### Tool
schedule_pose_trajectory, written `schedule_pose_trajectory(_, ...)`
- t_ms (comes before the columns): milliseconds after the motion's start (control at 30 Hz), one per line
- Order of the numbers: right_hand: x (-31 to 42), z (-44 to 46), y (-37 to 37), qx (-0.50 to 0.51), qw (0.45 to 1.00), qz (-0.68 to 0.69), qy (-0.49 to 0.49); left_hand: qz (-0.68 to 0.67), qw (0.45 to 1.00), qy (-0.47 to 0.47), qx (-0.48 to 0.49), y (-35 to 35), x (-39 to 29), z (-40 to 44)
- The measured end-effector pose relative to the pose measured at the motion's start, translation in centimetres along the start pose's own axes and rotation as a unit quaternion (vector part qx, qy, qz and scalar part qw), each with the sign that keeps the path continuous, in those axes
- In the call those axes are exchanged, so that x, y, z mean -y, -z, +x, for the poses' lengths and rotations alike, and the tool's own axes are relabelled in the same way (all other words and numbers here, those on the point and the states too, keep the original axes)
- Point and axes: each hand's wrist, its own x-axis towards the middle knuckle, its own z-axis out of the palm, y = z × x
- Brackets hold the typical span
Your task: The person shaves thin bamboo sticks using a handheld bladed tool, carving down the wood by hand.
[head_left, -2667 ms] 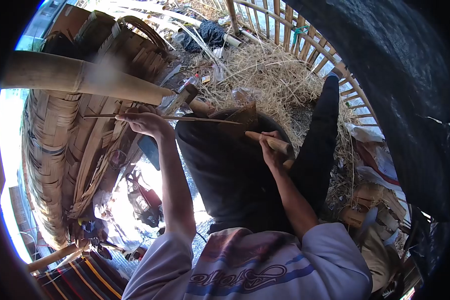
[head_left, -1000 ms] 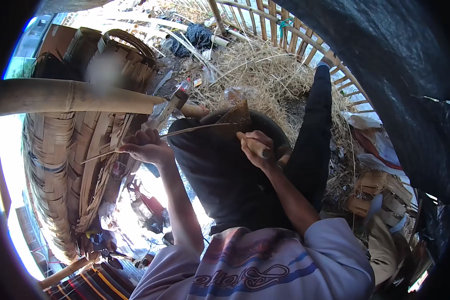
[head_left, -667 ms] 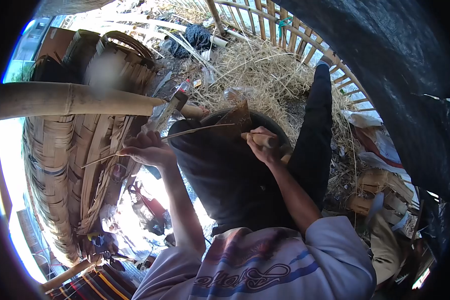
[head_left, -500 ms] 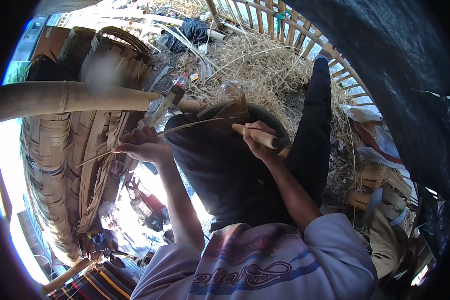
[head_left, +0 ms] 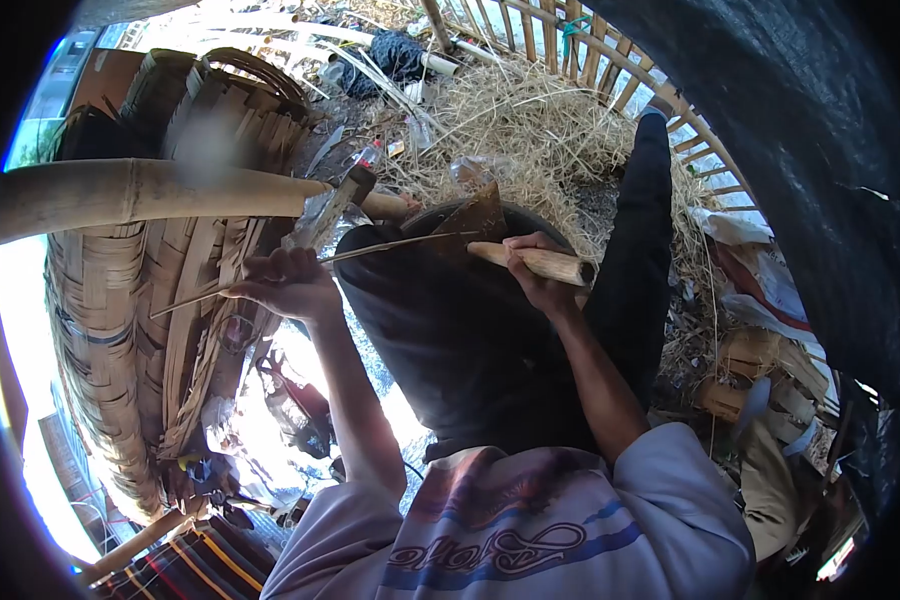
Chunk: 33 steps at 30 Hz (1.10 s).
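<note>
My left hand (head_left: 292, 286) is closed around a thin bamboo strip (head_left: 390, 246), which slants up to the right across my thigh. Its other end sticks out past my fingers to the lower left. In my right hand (head_left: 542, 285) is the thick wooden handle of a knife (head_left: 560, 265), with the fingers wrapped round it. The wide, brown, rusty-looking blade (head_left: 478, 215) points up and left from the handle. The strip's right end lies against or just over the blade; whether they touch I cannot tell.
A thick bamboo pole (head_left: 160, 190) juts in from the left, before rolled woven bamboo matting (head_left: 100, 340). Dry straw (head_left: 530, 120) covers the ground ahead, beside a slatted bamboo fence (head_left: 620, 70). A dark tarp (head_left: 800, 150) hangs at the right.
My right hand has shifted slightly right and up with the knife, and the handle lies more level. My left hand and the strip have barely moved.
</note>
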Motion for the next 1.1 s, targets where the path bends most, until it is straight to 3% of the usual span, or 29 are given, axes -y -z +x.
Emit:
schedule_pose_trajectory(67,-1.1,0.0,0.5,-0.009,1.000,0.005,0.027,-0.005,1.000,-0.012,-0.008,0.6,0.2,0.6)
schedule_pose_trajectory(167,-1.7,0.4,1.1,-0.006,0.998,0.039,-0.048,-0.017,1.000,-0.003,0.003,0.6,0.0,0.6)
schedule_pose_trajectory(267,0.8,0.5,0.1,0.056,0.998,-0.038,-0.016,0.000,1.000,0.010,0.010,0.5,-0.3,0.4)
schedule_pose_trajectory(433,0.7,1.3,0.0,0.018,0.999,-0.041,0.028,-0.063,0.998,0.012,0.025,0.4,-0.1,0.6)
schedule_pose_trajectory(567,2.7,0.6,-0.8,0.001,0.997,0.010,0.071,0.007,1.000,0.015,0.027,-0.7,-0.1,0.3)
schedule_pose_trajectory(667,0.0,0.6,-0.3,0.017,0.999,-0.020,0.042,-0.031,0.997,0.007,0.068,0.2,0.1,0.7)
schedule_pose_trajectory(800,1.2,0.1,0.0,0.036,0.998,-0.035,-0.041,-0.033,0.998,0.009,0.050,-0.1,0.1,0.1)
schedule_pose_trajectory(867,1.6,0.0,-1.1,-0.004,0.997,0.005,0.080,0.003,0.999,0.009,0.041,-0.8,-0.1,0.1)
schedule_pose_trajectory(1000,2.5,0.6,-0.2,0.033,0.998,-0.026,0.039,-0.082,0.994,0.012,0.065,0.1,0.1,0.4)
schedule_pose_trajectory(1100,2.3,-0.1,-1.0,0.016,0.997,-0.033,0.074,-0.035,0.998,0.014,0.046,-0.1,-0.1,-0.1)
